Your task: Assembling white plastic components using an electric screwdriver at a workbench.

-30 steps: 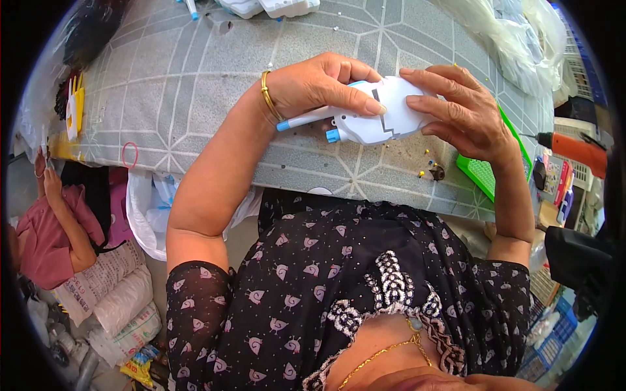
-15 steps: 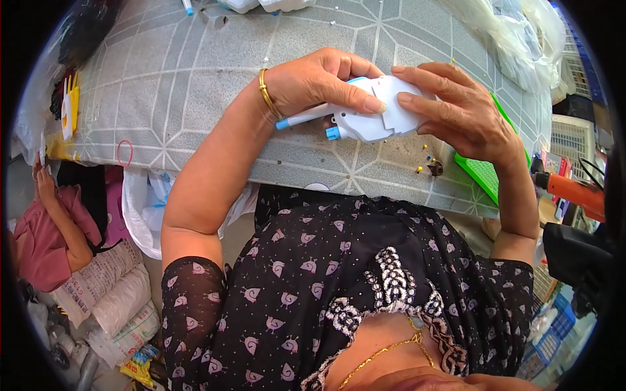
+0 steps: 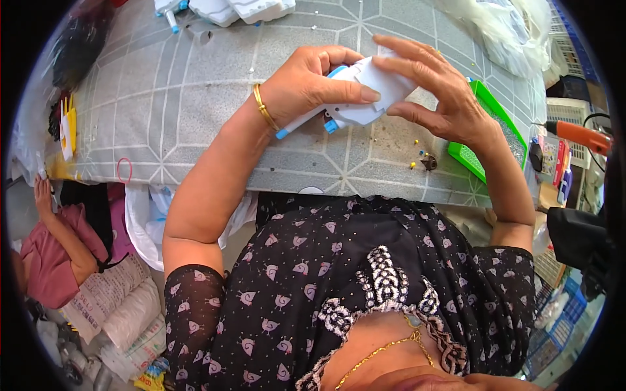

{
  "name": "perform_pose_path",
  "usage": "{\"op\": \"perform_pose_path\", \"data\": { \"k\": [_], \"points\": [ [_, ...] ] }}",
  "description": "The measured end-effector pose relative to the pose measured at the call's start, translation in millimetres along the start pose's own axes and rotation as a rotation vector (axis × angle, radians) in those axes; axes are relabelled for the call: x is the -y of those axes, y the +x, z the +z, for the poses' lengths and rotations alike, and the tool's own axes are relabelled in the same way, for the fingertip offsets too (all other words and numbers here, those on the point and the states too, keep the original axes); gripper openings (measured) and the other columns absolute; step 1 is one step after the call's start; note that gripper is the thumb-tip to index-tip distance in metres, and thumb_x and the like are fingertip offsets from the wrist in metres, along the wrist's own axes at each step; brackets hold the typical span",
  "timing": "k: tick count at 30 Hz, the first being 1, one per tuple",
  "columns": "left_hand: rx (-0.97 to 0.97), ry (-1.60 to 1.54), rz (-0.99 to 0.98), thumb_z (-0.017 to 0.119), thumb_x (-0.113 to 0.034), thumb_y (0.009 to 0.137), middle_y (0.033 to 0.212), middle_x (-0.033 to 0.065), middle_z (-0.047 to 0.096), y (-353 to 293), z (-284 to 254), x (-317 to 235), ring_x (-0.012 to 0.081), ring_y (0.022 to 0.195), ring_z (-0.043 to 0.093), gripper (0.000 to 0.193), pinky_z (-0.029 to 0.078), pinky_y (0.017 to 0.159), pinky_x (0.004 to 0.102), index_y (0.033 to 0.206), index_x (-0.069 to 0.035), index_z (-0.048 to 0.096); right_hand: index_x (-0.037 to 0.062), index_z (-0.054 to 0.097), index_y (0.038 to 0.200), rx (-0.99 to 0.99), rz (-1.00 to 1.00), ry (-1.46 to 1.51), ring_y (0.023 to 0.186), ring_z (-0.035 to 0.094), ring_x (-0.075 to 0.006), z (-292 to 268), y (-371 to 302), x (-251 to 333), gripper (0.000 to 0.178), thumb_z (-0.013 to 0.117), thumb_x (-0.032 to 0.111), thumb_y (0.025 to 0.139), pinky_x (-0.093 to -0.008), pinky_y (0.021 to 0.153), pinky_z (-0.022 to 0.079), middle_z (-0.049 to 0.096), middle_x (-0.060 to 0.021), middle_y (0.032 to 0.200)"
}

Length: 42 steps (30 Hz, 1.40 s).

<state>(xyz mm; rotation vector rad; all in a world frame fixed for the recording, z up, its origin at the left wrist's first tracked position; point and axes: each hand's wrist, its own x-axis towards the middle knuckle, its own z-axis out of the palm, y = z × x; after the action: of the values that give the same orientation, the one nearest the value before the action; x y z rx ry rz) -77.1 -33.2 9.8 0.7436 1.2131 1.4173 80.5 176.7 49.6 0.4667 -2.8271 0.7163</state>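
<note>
Two hands work at one white casing (image 3: pixel 355 111) in the upper middle of the frame, lifted above the grey tabletop (image 3: pixel 163 98). The left hand (image 3: pixel 303 78) grips it firmly, thumb laid across its face; the right hand (image 3: pixel 448 98) spreads its fingers over the upper right end, thumb near the lower edge, and whether it presses cannot be told. As far as shows, the casing looks largely put together, with a blue knob (image 3: pixel 331 126) and a white rod (image 3: pixel 300 124) at its lower left; whether the parts are fully seated, and how much is left, is unclear. Similar white pieces (image 3: pixel 264 8) lie at the top edge, finished or waiting, I cannot say. For moving, the widest room is left of the casing, where a red band (image 3: pixel 124 170) lies near the front edge. The right side is tighter: a green tray (image 3: pixel 468 158) sits beside the right forearm, a clear plastic bag (image 3: pixel 512 39) fills the upper right, and a small dark object (image 3: pixel 428 162) lies below the right hand.
</note>
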Motion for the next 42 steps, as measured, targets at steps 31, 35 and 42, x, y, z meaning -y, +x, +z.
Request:
{"op": "perform_pose_path", "data": {
  "k": [31,35,42],
  "points": [
    [-0.128,0.146,0.242,0.084,-0.020,0.086,0.111,0.0108,0.072,3.8,11.3,16.8,0.0141,0.097,0.071,0.053,0.058,0.085,0.0284,0.128,0.004,0.062,0.0163,0.059,0.144,-0.157,0.184,0.047,0.130,0.060,-0.0310,10.8,1.4,14.4,0.063,0.080,0.018,0.086,-0.0413,0.106,0.050,0.057,-0.0111,0.149],
    [-0.056,0.062,0.150,0.084,-0.020,0.086,0.112,0.0112,0.072,1.5,11.4,9.7,0.0143,0.098,0.071,0.055,0.058,0.086,0.0278,0.130,0.004,0.061,0.0146,0.061,0.142,-0.172,0.151,0.138,0.131,0.060,-0.0292,8.8,-3.3,6.8,0.061,0.081,0.017,0.085,-0.0405,0.107,0.050,0.057,-0.0106,0.149],
    [0.044,0.013,0.129,0.083,-0.018,0.087,0.115,0.0108,0.072,1.1,9.4,8.0,0.0146,0.103,0.069,0.055,0.056,0.090,0.0280,0.132,0.004,0.060,0.0114,0.066,0.136,-0.205,0.134,0.356,0.132,0.061,-0.0272,6.8,-9.7,0.4,0.051,0.076,0.010,0.086,-0.0390,0.109,0.049,0.062,-0.0106,0.145]
  ]
}}
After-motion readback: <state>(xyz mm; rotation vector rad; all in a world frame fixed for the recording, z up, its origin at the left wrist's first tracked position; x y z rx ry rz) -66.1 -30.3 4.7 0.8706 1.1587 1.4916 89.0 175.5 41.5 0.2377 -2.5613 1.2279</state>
